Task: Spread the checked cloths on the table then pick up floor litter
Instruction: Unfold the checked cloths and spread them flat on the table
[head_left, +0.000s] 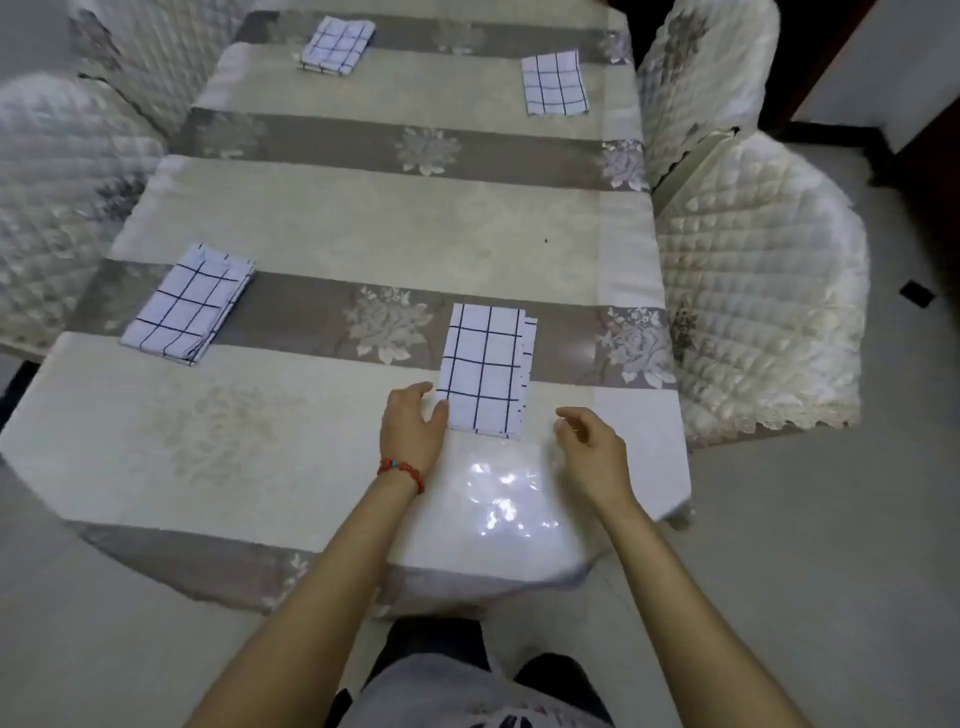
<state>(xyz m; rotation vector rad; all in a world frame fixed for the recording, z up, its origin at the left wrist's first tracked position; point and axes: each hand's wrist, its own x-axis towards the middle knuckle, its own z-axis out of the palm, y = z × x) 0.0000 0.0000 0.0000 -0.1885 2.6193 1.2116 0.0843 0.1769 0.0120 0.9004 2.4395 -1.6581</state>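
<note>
Several folded white cloths with dark checks lie on the table. The nearest checked cloth lies in front of me, folded into a narrow rectangle. My left hand touches its near left corner with relaxed fingers. My right hand hovers just right of the cloth's near edge, fingers loosely curled and holding nothing. A second folded cloth lies at the left. Two more folded cloths lie at the far end.
Quilted covered chairs stand along both sides, one at the right and one at the left. A small dark object lies on the pale floor at the right. Glare shines on the table's near edge.
</note>
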